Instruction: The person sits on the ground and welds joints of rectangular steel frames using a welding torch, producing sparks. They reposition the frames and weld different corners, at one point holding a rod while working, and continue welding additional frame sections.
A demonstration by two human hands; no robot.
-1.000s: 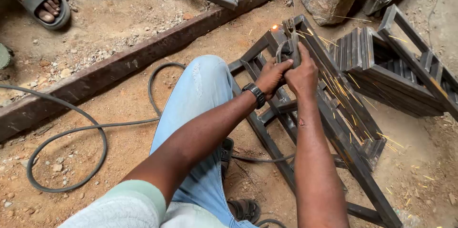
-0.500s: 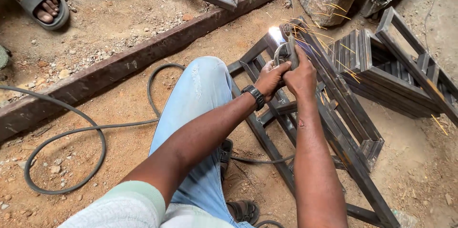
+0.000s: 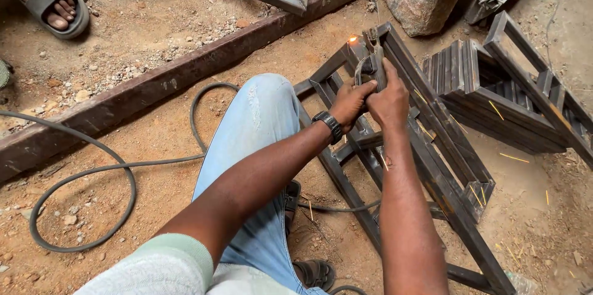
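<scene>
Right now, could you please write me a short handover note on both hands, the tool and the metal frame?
Left hand: closed on the welding holder, watch on that wrist.
Right hand: also closed on the holder, beside the left.
Tool tip: at the upper corner of the dark metal frame, where a small orange glow shows; loose sparks lie across the ground to the right.
Frame: lying on the dirt, the person's knee just left of it. A black cable loops over the ground on the left.
Done: cannot tell how many joints are finished.
Left: the glowing corner is in hand; the others are unclear.
</scene>
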